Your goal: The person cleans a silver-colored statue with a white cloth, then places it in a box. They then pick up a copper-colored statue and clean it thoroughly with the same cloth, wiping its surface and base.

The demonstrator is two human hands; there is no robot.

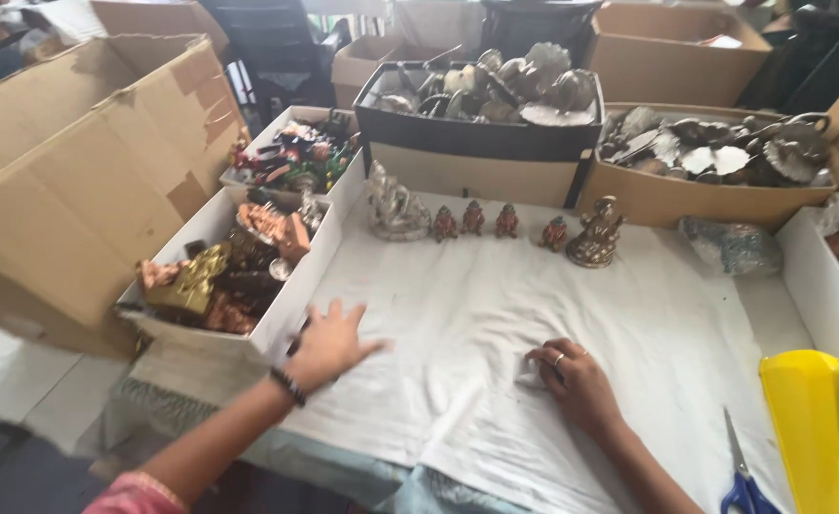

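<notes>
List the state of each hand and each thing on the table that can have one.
left hand: open, flat on the white cloth
right hand: curled, fingertips pressing the cloth
white cloth: spread out, wrinkled
small figurines: upright in a row
scissors: closed, lying flat
big cardboard box: open, tipped on its side
white box: open, full of figurines

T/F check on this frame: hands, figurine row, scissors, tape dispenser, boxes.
1. Both hands rest on the white cloth. True: left hand flat, right hand curled.
2. The right hand holds the scissors. False: they lie apart on the cloth, blue handles toward the near edge.
3. Small figurines stand in a row at the cloth's far edge. True.
4. The tape dispenser is red. False: yellow.
5. The white box beside the left hand is empty. False: it holds figurines.
</notes>
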